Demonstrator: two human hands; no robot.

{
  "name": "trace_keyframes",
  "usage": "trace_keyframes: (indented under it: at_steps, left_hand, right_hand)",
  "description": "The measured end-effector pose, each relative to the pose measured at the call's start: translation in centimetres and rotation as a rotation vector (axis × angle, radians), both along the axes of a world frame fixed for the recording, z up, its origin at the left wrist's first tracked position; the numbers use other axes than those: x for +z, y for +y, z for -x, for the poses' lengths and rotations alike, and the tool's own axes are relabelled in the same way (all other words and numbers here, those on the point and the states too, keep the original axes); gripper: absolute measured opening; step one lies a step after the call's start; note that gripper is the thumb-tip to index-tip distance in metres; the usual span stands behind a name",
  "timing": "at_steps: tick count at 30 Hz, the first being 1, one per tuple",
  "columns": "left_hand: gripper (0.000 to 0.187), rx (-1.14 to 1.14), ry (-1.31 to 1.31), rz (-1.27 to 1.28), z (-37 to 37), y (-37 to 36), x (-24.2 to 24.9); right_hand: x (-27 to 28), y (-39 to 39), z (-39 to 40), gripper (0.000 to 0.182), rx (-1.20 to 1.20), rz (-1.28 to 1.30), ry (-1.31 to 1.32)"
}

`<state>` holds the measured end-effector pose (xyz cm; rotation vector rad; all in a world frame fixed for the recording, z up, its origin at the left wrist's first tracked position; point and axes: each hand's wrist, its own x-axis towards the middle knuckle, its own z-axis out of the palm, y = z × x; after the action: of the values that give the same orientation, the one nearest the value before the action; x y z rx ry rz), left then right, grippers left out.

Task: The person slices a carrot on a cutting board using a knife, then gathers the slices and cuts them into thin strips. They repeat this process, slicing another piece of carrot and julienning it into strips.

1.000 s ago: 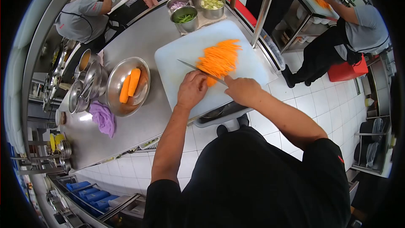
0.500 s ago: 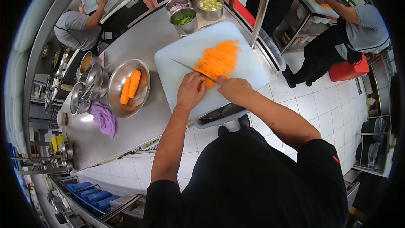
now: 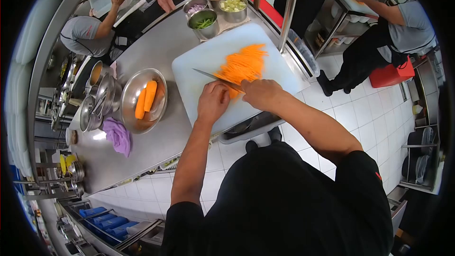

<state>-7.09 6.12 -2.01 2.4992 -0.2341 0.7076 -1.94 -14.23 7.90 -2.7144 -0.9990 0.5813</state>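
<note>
On the white cutting board (image 3: 189, 66), my right hand (image 3: 263, 95) is closed around the handle of a knife (image 3: 211, 75), its blade pointing to the upper left. My left hand (image 3: 212, 101) has its fingers curled close beside the blade, holding down a carrot piece (image 3: 233, 93) that they partly cover. Beyond the blade lies a loose heap of thin carrot strips (image 3: 244, 64). Left of the board, a steel bowl (image 3: 159, 78) holds two whole peeled carrots (image 3: 150, 96).
Behind the board stand steel containers of green pieces (image 3: 204, 22), pale cubes (image 3: 233, 4) and chopped onion (image 3: 195, 8). A purple cloth (image 3: 117, 136) lies near stacked bowls (image 3: 109, 92). A metal post (image 3: 289, 12) rises at the board's right. Co-workers (image 3: 87, 31) stand nearby.
My right hand and the knife have shifted slightly up and left, with more blade side showing. My left hand stays nearly in place. The upper-left co-worker's raised hand has moved on the white container.
</note>
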Motion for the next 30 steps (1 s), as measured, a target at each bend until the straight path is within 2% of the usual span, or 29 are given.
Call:
trace_keyframes:
  at_steps: [3, 6, 11, 14, 17, 20, 26, 30]
  left_hand:
    - [0.015, -0.002, 0.022, -0.007, 0.5, 0.4, -0.1]
    - [0.015, 0.006, 0.014, 0.007, 0.5, 0.3, -0.1]
    - [0.016, -0.012, 0.031, 0.013, 0.4, 0.5, -0.3]
    - [0.019, -0.02, 0.095, 0.125, 0.3, 1.2, -0.8]
    - [0.022, 0.069, 0.528, 0.5, 0.3, 1.9, 2.3]
    - [0.022, 0.019, 0.325, 0.387, 0.3, 2.1, 2.8]
    - [0.017, -0.111, 0.139, -0.255, 2.1, -0.6, 3.6]
    - [0.012, -0.159, 0.21, -0.362, 0.7, -2.0, 2.9]
  right_hand:
    - [1.2, -1.4, 1.5, 0.036, -0.014, 0.007, 0.069]
    - [-4.0, -1.0, 1.7, 0.037, -0.107, -0.041, 0.076]
    - [-2.9, -1.4, 0.4, 0.042, -0.107, -0.106, 0.145]
    - [-2.2, -2.8, -0.8, 0.047, -0.101, -0.057, 0.156]
    - [-2.9, -4.1, -2.5, 0.048, -0.116, -0.032, 0.108]
    - [-3.2, -4.5, -3.8, 0.047, -0.156, -0.028, 0.068]
    - [-3.8, -4.8, -3.0, 0.044, -0.235, -0.099, 0.049]
    - [-5.8, -4.8, -2.8, 0.042, -0.233, -0.138, -0.017]
